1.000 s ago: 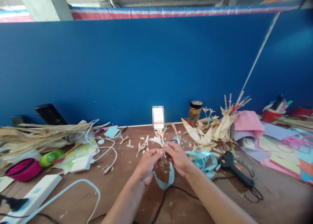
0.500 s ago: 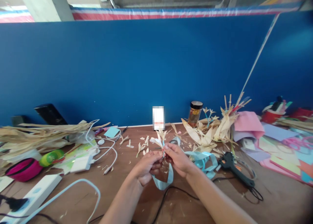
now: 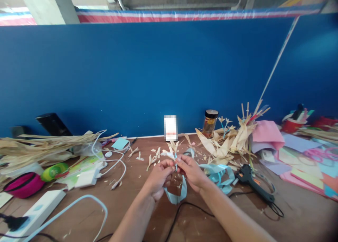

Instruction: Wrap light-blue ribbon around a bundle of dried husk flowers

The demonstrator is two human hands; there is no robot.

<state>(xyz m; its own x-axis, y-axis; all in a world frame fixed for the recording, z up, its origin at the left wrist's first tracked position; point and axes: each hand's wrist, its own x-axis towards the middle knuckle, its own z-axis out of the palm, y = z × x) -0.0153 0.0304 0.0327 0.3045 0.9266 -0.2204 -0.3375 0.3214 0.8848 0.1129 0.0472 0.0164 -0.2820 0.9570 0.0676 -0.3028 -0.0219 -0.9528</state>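
Observation:
A small pale flower of dried husk petals (image 3: 173, 147) stands upright between my hands, its thin stem wrapped in light blue. My right hand (image 3: 191, 171) pinches the stem just under the petals, thumb on the near side. Close against it, the closed fingers of my left hand (image 3: 160, 178) grip the lower stem; the exact hold is partly hidden. A light blue ribbon (image 3: 176, 199) hangs in a loop below both hands. More of that ribbon lies curled on the table (image 3: 148, 214) right of my right hand.
A black glue gun (image 3: 255, 185) lies to the right, its cord crossing the table. Behind are a lidded jar (image 3: 210, 123) and dried husks (image 3: 241, 134). Coloured paper (image 3: 303, 164) covers the far right. At left are a power strip (image 3: 39, 212), white cables and a husk pile (image 3: 47, 143).
My left fingers have shifted slightly upward on the stem, closer to the right fingertips. The flower, ribbon loop and right hand stay nearly in place.

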